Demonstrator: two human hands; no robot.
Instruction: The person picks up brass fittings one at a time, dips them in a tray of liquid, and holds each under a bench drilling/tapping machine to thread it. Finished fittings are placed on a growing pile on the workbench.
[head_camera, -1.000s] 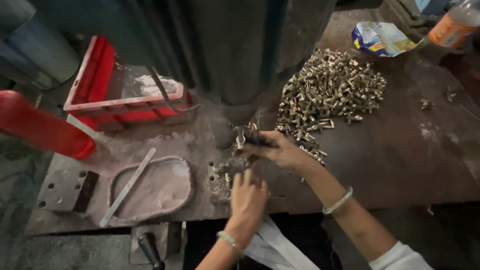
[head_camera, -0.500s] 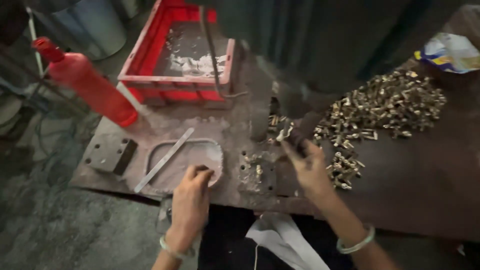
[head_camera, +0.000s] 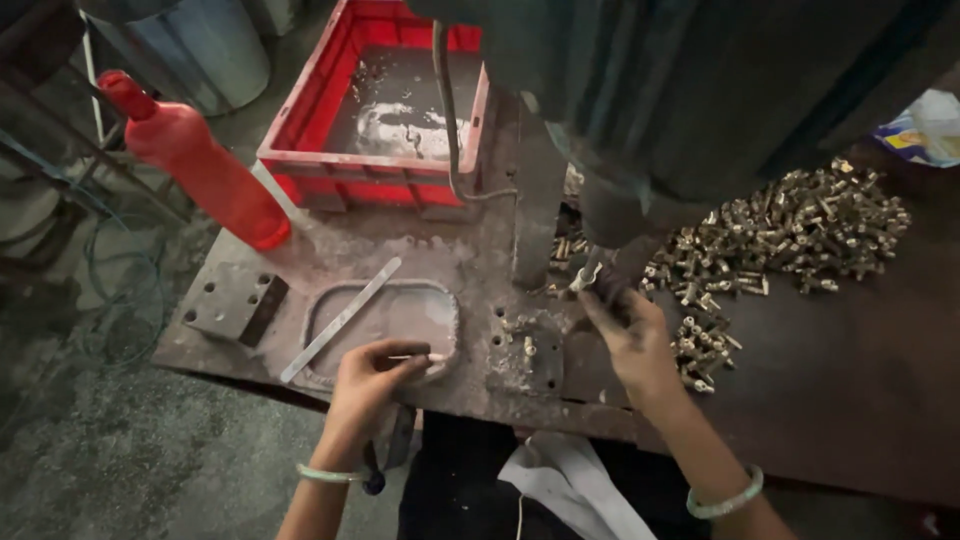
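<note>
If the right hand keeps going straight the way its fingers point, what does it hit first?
The right hand points up and away toward the machine's dark column. Beyond the small brass part at its fingertips, that column base looks like the first thing it would meet, though depth is hard to judge.

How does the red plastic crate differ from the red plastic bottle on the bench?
The red plastic crate is a square, open box sitting flat, its floor streaked with pale residue. The red plastic bottle is slim, capped and tilted, its base at the bench's back edge. The crate is much wider. Both are red plastic, left of the machine.
</note>
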